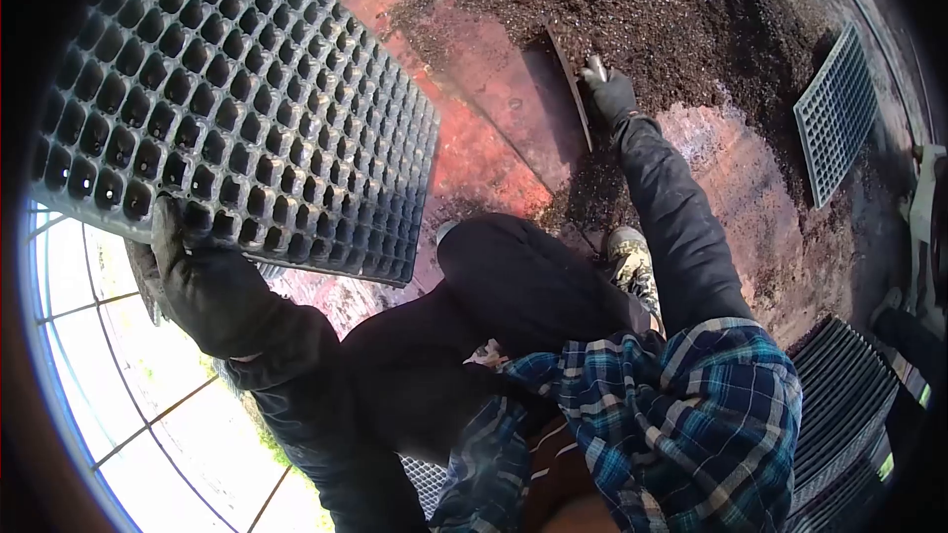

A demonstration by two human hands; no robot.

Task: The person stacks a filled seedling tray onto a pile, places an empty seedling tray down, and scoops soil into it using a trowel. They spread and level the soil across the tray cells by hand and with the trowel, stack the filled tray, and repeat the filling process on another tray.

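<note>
My left hand point(168, 247), in a dark glove, grips the lower edge of a black plug tray point(247, 109) with many square cells. The tray is raised and tilted at the left, its cells facing me; those I can see into look mostly hollow. My right hand point(612, 96), also gloved, is closed around the short handle of a flat-bladed scraper point(570, 89). The blade stands on edge on the reddish surface point(484, 128), beside a heap of dark potting soil point(671, 20). Fingers of my right hand are partly hidden.
Another plug tray point(837, 116) leans at the right beside the soil. A stack of black trays point(839, 405) stands at the lower right. Near it is a dark sleeve point(907, 336), apparently another person's. My camouflage shoe point(634, 262) shows below my right arm.
</note>
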